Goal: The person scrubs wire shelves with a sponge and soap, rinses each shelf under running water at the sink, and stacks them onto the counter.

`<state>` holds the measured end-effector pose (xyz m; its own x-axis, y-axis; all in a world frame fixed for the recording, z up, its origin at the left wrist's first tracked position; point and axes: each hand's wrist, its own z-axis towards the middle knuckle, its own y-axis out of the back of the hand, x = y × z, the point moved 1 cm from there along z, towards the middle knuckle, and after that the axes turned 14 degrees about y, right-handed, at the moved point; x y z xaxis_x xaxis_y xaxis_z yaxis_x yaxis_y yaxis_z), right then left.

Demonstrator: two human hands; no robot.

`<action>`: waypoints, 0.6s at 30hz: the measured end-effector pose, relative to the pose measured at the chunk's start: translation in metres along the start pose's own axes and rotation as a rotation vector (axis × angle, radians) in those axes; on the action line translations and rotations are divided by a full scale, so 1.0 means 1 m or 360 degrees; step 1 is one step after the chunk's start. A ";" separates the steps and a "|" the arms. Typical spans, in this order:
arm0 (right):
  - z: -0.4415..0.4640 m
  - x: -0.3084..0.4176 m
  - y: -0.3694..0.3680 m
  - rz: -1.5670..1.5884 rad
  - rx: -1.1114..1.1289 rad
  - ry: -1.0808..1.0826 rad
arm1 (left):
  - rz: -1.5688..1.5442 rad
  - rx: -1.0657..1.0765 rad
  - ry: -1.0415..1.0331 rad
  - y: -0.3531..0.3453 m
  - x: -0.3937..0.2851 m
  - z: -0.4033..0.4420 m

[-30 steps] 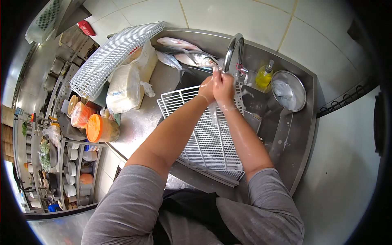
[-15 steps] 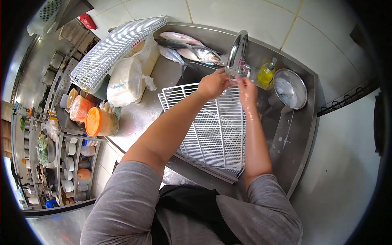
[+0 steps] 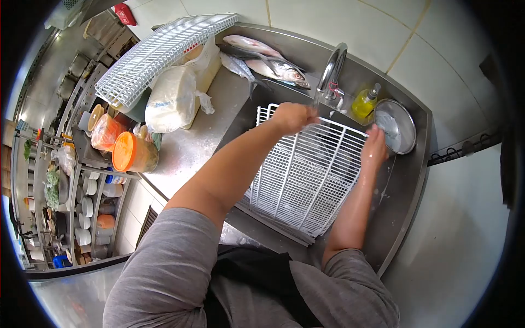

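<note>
A white wire rack (image 3: 306, 180) leans in the steel sink, with more white wire grid showing through its bars. My left hand (image 3: 294, 118) is closed at the rack's top edge, just below the tap's spout; its fingertips are slightly blurred. My right hand (image 3: 374, 146), wet with drops, grips the rack's upper right corner. Above them stands the chrome tap (image 3: 332, 68), with water running near my left fingers.
Several whole fish (image 3: 281, 70) lie at the sink's back left. A soap bottle (image 3: 363, 103) and a metal strainer (image 3: 395, 127) stand at the right. On the left counter are a wrapped white bundle (image 3: 170, 99), stacked wire racks (image 3: 164, 57) and an orange-lidded tub (image 3: 134, 152).
The rack has shifted and turned, its top right corner now farther right. My right hand moved right and down with that corner; my left hand stays near the tap, now apart from the right.
</note>
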<state>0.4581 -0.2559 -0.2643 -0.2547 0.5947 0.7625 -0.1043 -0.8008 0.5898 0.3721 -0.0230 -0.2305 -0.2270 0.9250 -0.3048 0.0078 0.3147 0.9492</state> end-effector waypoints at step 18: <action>-0.005 0.064 -0.013 -0.0783 0.0730 0.0635 | -0.0301 0.0408 0.0131 0.006 0.050 0.011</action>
<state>0.4382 -0.2077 -0.2248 -0.6178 0.7338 0.2826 0.0906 -0.2906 0.9525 0.3716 0.0278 -0.2412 -0.3260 0.8279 -0.4565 0.2006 0.5324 0.8224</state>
